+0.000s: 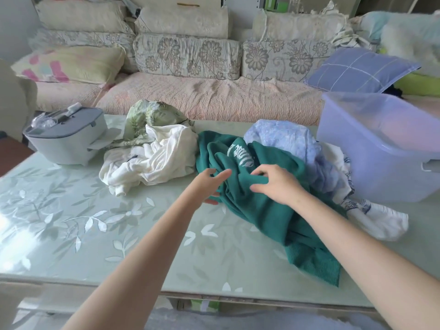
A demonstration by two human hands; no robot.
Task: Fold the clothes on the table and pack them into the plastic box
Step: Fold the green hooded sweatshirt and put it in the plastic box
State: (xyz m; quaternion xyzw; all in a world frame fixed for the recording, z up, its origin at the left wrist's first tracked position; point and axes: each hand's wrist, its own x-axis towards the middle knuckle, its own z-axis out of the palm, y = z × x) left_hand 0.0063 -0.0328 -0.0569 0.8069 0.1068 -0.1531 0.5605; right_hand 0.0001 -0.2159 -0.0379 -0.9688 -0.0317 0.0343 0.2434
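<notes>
Here the green sweatshirt [257, 206] lies crumpled in the middle of the desk [71, 222], and both hands are on it. The left hand [209, 184] has its fingers half curled at the left edge of the sweatshirt, with the thumb under the cloth; it seems to pinch the edge, but I cannot tell how firmly. The right hand [273, 184] is spread on top of the sweatshirt with bent fingers that gather a fold of the cloth. The plastic box [385, 148] stands to the right of the sweatshirt, open and apparently empty, so no piece is packed yet. Just behind the sweatshirt, and touching it, is a light blue garment [285, 139], and a white printed cloth [376, 217] comes out from under its right side. A white knitted garment [152, 160] and a green leaf-print cloth [147, 117] are heaped to the left of the sweatshirt. The main risk, I think, is that lifting the sweatshirt drags the blue garment and the printed cloth with it, because they overlap. Also one corner of the sweatshirt [316, 265] reaches close to the near edge of the desk, so a careless pull could let it slide off. The grey appliance [66, 136], far to the left of the sweatshirt, limits the free space for spreading.
</notes>
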